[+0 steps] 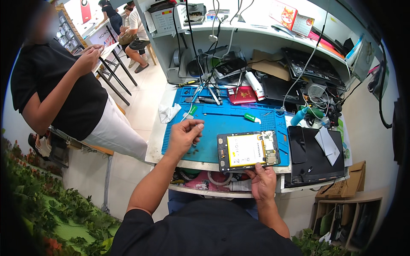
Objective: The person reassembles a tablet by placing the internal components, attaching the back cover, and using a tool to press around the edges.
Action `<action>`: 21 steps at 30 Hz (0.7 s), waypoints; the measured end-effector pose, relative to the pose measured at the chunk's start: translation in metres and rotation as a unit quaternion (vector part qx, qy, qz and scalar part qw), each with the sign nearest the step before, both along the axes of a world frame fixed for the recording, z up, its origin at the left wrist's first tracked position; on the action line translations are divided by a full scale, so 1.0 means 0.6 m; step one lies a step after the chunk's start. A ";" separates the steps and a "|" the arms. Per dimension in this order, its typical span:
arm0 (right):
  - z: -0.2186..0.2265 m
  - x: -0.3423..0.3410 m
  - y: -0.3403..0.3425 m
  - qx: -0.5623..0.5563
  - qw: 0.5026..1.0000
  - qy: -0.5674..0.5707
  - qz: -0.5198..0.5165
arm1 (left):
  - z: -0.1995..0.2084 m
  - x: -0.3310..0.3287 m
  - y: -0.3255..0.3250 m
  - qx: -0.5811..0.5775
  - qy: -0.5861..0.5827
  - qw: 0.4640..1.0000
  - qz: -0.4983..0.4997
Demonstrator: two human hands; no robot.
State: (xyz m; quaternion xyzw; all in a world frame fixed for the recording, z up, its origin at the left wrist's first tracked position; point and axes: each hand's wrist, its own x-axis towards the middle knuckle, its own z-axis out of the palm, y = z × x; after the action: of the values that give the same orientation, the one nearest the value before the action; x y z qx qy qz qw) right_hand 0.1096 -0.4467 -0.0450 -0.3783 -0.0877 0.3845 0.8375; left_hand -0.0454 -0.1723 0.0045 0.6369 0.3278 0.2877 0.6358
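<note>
My right hand grips the lower edge of an opened tablet, thumb on top. The tablet is tilted above the front of a blue repair mat, its inside facing up. A large white battery with a yellow border fills its middle, and circuit boards show along its right side. My left hand hovers over the mat's left part, to the left of the tablet. Its fingers are curled together, and whatever they may hold is hidden. A pale thin cable or tool lies just beyond the left hand.
A crumpled white tissue lies at the mat's left edge. A black phone and white papers rest on a dark laptop at right. Behind are a red booklet, tools and tangled cables. A person stands at left.
</note>
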 end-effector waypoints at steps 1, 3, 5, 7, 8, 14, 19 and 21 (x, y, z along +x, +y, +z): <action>-0.002 0.000 -0.001 -0.003 1.000 -0.002 0.004 | -0.005 0.000 0.012 0.041 0.011 0.999 0.004; -0.008 0.001 -0.004 -0.009 1.000 -0.005 0.010 | -0.010 -0.004 0.035 0.082 0.038 0.996 -0.001; -0.009 0.001 -0.006 -0.016 1.000 -0.008 0.013 | -0.002 -0.007 0.039 0.204 0.079 0.976 -0.001; -0.013 0.003 -0.006 -0.022 1.000 -0.008 0.016 | 0.004 -0.002 0.045 0.260 0.100 0.960 -0.003; -0.020 0.004 -0.006 -0.025 0.999 -0.005 0.019 | 0.003 -0.003 0.046 0.256 0.104 0.961 -0.006; -0.022 0.000 0.002 -0.027 0.999 0.003 0.047 | -0.003 0.002 0.034 0.255 0.095 0.962 -0.022; -0.044 -0.010 0.000 -0.026 0.998 -0.004 0.055 | 0.017 0.038 0.016 0.257 0.106 0.957 -0.080; -0.039 -0.012 0.003 -0.038 0.997 -0.005 0.065 | 0.031 0.073 0.010 0.285 0.107 0.945 -0.118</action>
State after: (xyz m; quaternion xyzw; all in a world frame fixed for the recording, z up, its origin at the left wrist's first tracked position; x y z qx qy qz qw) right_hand 0.1022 -0.4452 -0.0681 -0.4053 -0.1018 0.4392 0.7953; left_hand -0.0017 -0.1666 0.0234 0.8527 0.2208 0.2223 0.4179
